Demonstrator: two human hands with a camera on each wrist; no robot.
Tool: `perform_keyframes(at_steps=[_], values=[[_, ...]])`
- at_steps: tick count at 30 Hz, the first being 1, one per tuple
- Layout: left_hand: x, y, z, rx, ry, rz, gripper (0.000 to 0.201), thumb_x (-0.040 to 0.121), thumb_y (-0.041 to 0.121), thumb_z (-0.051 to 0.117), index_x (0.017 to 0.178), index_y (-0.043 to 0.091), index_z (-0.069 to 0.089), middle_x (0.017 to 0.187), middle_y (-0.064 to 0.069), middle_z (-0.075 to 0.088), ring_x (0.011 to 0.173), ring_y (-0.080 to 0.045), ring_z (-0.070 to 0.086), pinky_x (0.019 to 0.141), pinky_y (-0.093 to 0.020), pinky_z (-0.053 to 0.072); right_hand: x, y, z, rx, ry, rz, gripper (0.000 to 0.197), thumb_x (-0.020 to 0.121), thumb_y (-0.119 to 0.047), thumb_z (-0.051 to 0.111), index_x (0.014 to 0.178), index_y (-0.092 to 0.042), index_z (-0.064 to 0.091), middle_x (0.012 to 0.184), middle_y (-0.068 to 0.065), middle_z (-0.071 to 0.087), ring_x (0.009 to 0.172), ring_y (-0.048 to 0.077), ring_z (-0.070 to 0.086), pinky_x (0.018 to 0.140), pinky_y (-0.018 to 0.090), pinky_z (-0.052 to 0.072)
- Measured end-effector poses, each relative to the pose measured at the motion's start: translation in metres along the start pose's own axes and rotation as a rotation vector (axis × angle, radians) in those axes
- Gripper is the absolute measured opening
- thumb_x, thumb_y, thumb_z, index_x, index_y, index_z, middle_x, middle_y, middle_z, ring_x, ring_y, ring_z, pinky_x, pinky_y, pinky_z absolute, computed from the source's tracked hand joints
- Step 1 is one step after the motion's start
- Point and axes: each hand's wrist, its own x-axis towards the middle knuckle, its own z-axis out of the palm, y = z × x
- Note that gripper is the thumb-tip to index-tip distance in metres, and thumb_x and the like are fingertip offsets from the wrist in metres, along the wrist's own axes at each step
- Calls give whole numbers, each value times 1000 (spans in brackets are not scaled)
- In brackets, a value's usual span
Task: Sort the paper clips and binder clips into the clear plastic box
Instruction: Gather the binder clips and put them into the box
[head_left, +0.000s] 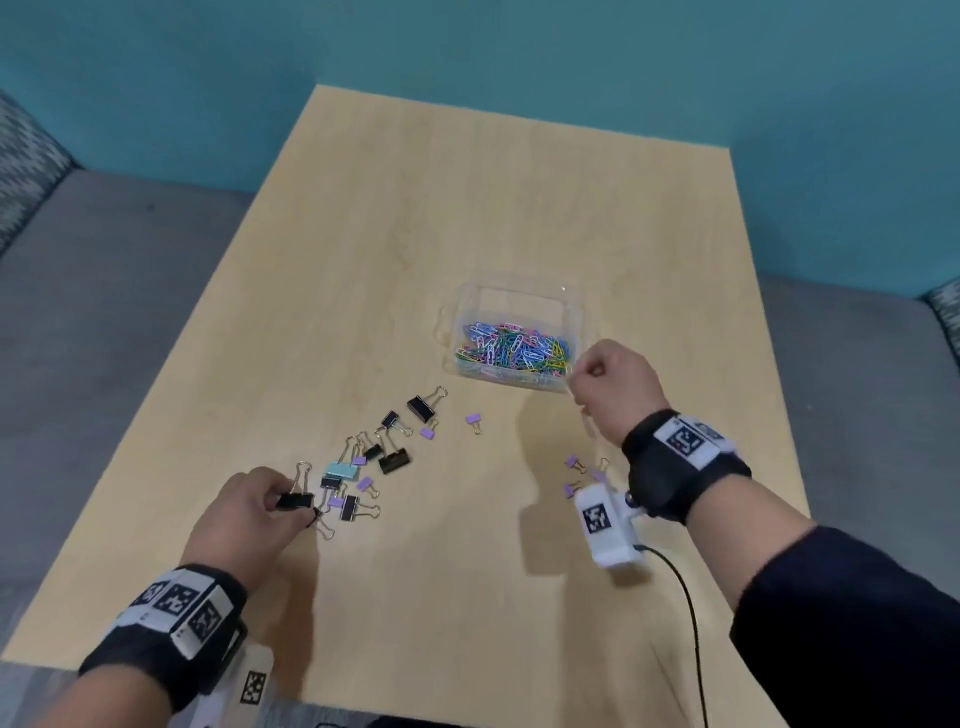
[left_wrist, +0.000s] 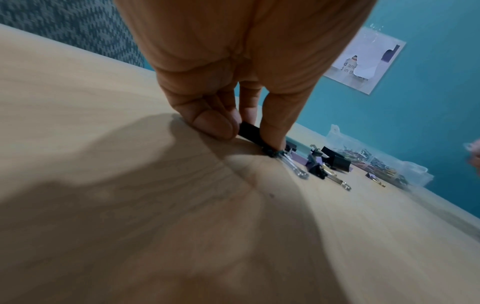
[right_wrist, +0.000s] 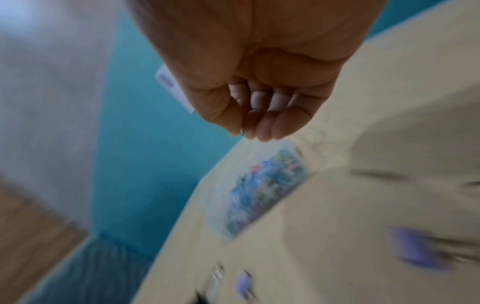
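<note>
A clear plastic box (head_left: 521, 289) stands mid-table, its near half filled with coloured paper clips (head_left: 511, 349). Left of it lie several loose binder clips (head_left: 395, 460), black, purple and one light blue. My left hand (head_left: 291, 506) pinches a black binder clip (head_left: 296, 500) between thumb and fingers at the near end of that scatter; the pinch is close up in the left wrist view (left_wrist: 249, 133). My right hand (head_left: 584, 374) is curled just above the box's near right corner. In the blurred right wrist view its thumb and forefinger (right_wrist: 246, 131) pinch a small metal clip wire (right_wrist: 242, 132).
Small purple binder clips (head_left: 572, 462) lie under my right wrist, and two more (head_left: 474, 419) sit between the scatter and the box. A black cable (head_left: 691, 613) trails from the right wrist camera. Grey seating and a teal wall surround the wooden table (head_left: 467, 208).
</note>
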Motion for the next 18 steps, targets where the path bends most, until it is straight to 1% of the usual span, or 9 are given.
perform_keyframes(at_steps=[1,2,4,6,8,10,12,14,18], values=[[1,0,0,-9,-3,-11,26,73,24,78,91,20,59,83,2,53,72,-11,51,61,-28,35,13,-11,3,86,4,35,12,77,-9,60,69,-17,57,63,5,63,60,28,61,65,44,57],[2,0,-1,-13,-5,-20,26,73,24,79,89,20,59,83,1,54,71,-11,52,60,-28,35,22,-19,7,150,-28,71,12,79,-8,62,70,-15,57,64,8,62,59,28,60,67,49,58],[3,1,-1,-5,-10,-28,24,72,23,79,81,17,57,83,-1,56,70,-13,54,59,-30,37,31,-23,12,87,-51,107,11,83,-8,60,76,-15,57,70,11,63,62,27,61,66,47,58],[3,3,-2,8,-15,-30,24,73,21,78,73,15,55,78,-3,57,66,-16,54,55,-31,36,27,-12,6,-286,-47,75,4,85,-11,51,85,-14,55,80,9,63,71,29,61,62,36,51],[2,3,-2,14,-20,-30,25,74,22,78,71,15,53,75,-2,57,65,-16,54,53,-31,35,13,12,-1,-630,-153,95,9,84,-13,44,93,-12,46,81,7,58,71,27,56,56,31,40],[0,3,-4,-19,-18,-42,26,75,27,77,76,17,52,78,2,59,69,-14,55,57,-31,37,-6,34,-2,-751,-295,168,15,84,-18,45,97,-14,39,81,5,55,72,25,54,52,30,35],[0,5,-5,-53,-2,-67,29,76,37,74,84,20,51,81,5,60,74,-13,56,62,-32,40,-21,53,2,-763,-329,214,20,86,-27,48,99,-16,37,82,4,54,75,26,54,53,31,36],[3,9,-4,-18,9,-91,31,80,45,67,90,22,49,81,6,58,74,-16,56,63,-31,39,-29,64,7,-745,-286,198,20,88,-28,48,99,-16,37,79,5,54,72,26,54,56,32,39],[13,17,1,138,12,-40,19,86,39,59,89,21,51,88,-5,56,70,-20,54,61,-31,40,-34,73,15,-721,-194,157,12,86,-15,46,94,-17,36,81,7,54,68,25,51,54,32,36]])
